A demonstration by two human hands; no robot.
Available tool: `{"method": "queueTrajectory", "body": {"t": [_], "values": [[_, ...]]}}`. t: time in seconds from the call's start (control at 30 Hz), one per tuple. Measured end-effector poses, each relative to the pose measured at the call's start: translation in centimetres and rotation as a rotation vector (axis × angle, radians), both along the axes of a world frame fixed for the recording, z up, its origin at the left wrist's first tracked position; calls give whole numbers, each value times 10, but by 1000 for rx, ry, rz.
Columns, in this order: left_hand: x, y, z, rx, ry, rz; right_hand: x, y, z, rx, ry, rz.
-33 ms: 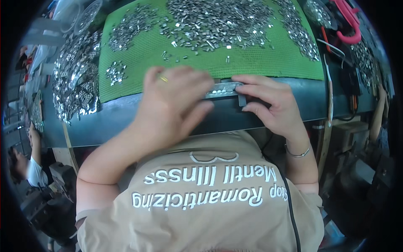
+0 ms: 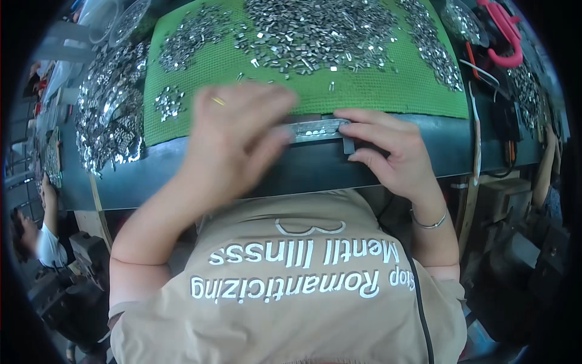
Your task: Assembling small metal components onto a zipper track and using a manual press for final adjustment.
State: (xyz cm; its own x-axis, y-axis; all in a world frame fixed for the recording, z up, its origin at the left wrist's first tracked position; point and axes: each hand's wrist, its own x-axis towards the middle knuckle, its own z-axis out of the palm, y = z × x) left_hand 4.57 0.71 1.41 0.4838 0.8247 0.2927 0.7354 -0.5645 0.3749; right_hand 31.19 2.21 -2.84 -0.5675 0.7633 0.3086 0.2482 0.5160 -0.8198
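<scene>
A narrow metal strip point(image 2: 318, 129) with a row of small silvery pieces lies along the front edge of the green mesh mat point(image 2: 376, 91). My right hand point(image 2: 388, 151) pinches the strip's right end, where a small dark block point(image 2: 348, 145) hangs below it. A thin bangle is on that wrist. My left hand point(image 2: 236, 136), blurred and wearing a ring, lies with fingers stretched over the strip's left end. Whether it grips anything is hidden under the palm. Heaps of small silvery metal pieces point(image 2: 315, 30) cover the far part of the mat.
More shiny metal pieces point(image 2: 112, 109) are piled left of the mat on the dark bench point(image 2: 303, 170). A pink-handled tool point(image 2: 503, 33) and cables lie at the far right. Another person point(image 2: 36, 236) is at the lower left, and someone's arm point(image 2: 545, 164) at the right.
</scene>
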Motion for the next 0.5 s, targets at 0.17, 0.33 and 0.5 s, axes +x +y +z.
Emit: {"method": "queueTrajectory", "body": {"t": [0.17, 0.33, 0.5], "values": [[-48, 41, -18, 189, 130, 233, -23, 8, 14, 38, -90, 92], [-34, 35, -20, 168, 238, 313, -49, 38, 43, 122, -195, 226], [-19, 34, -18, 296, 368, 257, -101, 56, 20, 379, -368, -5]]}}
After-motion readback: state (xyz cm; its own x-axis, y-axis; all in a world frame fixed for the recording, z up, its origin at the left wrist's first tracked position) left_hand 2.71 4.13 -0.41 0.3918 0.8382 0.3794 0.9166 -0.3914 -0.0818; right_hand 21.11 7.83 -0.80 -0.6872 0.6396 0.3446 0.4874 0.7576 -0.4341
